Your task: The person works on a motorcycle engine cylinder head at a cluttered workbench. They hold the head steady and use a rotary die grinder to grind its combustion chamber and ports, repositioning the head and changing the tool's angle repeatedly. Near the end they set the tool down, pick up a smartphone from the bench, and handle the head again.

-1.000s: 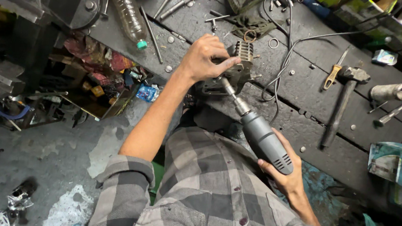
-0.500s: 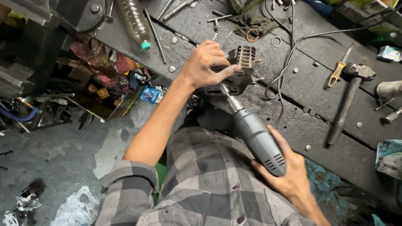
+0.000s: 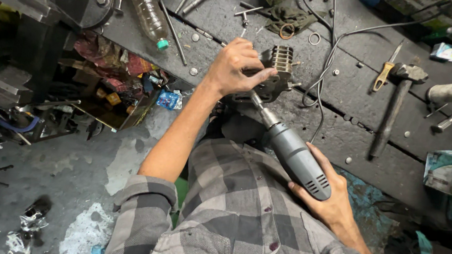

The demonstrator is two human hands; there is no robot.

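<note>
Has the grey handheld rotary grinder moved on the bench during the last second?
No. The grey handheld rotary grinder keeps its tip in the finned metal engine part, equally far from the hammer; only the camera shifted.

Landmark hammer [image 3: 395, 100]: teal-white carton [image 3: 448, 174] lower right of it; small pale packet [image 3: 445, 51] upper right; blue-white wrapper [image 3: 167, 100] far left, below table [image 3: 339, 149] edge.

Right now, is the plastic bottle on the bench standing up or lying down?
Lying down. The plastic bottle rests on its side on the dark bench, its green cap pointing toward the bench edge.
</note>
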